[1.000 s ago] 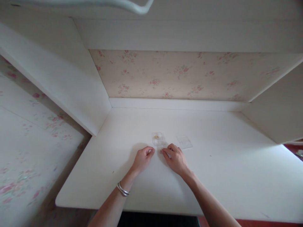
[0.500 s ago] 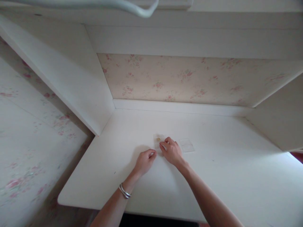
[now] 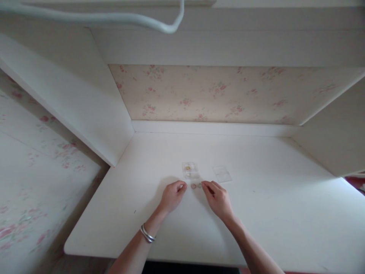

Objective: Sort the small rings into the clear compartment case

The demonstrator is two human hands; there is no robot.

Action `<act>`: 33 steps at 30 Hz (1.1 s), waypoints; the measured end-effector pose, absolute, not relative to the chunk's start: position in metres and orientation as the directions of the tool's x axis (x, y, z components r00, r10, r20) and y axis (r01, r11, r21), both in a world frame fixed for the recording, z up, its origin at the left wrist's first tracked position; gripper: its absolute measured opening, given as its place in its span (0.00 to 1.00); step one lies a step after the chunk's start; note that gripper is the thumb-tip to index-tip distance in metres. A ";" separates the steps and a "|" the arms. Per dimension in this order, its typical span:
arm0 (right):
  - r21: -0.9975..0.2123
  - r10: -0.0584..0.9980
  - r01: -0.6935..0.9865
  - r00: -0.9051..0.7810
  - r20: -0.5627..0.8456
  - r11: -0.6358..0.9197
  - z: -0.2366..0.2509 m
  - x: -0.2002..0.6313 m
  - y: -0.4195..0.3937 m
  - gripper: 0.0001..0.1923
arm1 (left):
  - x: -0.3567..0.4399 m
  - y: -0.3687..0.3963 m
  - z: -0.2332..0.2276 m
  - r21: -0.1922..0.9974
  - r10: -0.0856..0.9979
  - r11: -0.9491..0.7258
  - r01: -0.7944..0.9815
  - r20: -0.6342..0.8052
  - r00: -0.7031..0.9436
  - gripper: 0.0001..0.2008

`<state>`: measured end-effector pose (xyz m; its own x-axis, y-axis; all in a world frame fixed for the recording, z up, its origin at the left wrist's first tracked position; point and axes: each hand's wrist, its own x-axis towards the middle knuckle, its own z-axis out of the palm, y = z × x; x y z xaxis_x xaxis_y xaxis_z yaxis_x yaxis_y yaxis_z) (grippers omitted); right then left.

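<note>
A clear plastic case (image 3: 195, 176) with small compartments lies on the white desk, a gold-coloured piece (image 3: 188, 168) and a pale ring-like piece (image 3: 188, 175) inside it. Just in front of it are two small round ring-like pieces, one pinkish (image 3: 194, 186) and one greenish (image 3: 199, 185). My right hand (image 3: 218, 198) has thumb and forefinger pinched together right at the greenish piece; whether they grip it is too small to tell. To the left of the pinkish piece, my left hand (image 3: 172, 195) rests with its fingers closed in a pinch, their contents hidden.
A flat clear plastic lid or second case (image 3: 222, 174) lies right of the first. The desk (image 3: 265, 220) is bounded by side panels, a back ledge (image 3: 216, 128) and an overhead shelf (image 3: 199, 47). A pale cable or tube (image 3: 114, 18) hangs at the top.
My right hand has drawn back from over the case toward the desk's front, uncovering the pale piece in it and the round pieces before it. My left hand stays nearly in place.
</note>
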<state>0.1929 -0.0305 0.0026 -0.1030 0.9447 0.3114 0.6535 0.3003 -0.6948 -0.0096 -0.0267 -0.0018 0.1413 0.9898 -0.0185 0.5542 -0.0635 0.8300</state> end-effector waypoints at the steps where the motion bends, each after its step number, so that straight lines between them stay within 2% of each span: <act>1: -0.709 0.947 0.642 -0.092 0.307 0.292 -0.001 0.193 -0.034 0.15 | -0.009 -0.026 -0.002 0.834 0.989 -0.066 0.548 -0.018 0.147 0.18; 5: -0.751 0.942 0.603 -0.001 0.336 0.269 -0.017 0.191 -0.043 0.14 | -0.003 -0.025 0.002 0.812 0.985 -0.143 0.566 0.059 0.163 0.15; 9: -0.762 0.943 0.603 0.049 0.330 0.235 -0.023 0.192 -0.045 0.14 | 0.009 -0.028 0.005 0.751 0.960 -0.260 0.607 0.134 0.246 0.13; 15: -0.763 0.946 0.602 0.038 0.322 0.236 -0.021 0.194 -0.045 0.16 | 0.021 -0.027 0.001 0.596 0.947 -0.304 0.743 0.104 0.304 0.11; 20: -0.783 0.948 0.577 0.047 0.316 0.232 -0.022 0.195 -0.044 0.15 | 0.022 -0.026 -0.002 0.547 0.950 -0.299 0.782 0.093 0.298 0.10; 25: -0.794 0.957 0.567 0.032 0.288 0.220 -0.022 0.196 -0.044 0.16 | 0.022 -0.027 -0.004 0.582 0.963 -0.260 0.770 0.097 0.251 0.11; 33: -0.752 0.954 0.609 -0.029 0.297 0.252 -0.022 0.195 -0.043 0.14 | 0.015 -0.017 -0.003 0.791 0.975 -0.199 0.578 0.102 0.195 0.14</act>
<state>0.1954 -0.0433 -0.0223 -0.0288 0.9545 0.2970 0.6086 0.2524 -0.7523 0.0151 -0.0168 -0.0030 0.1949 0.9755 0.1024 0.5782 -0.1986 0.7913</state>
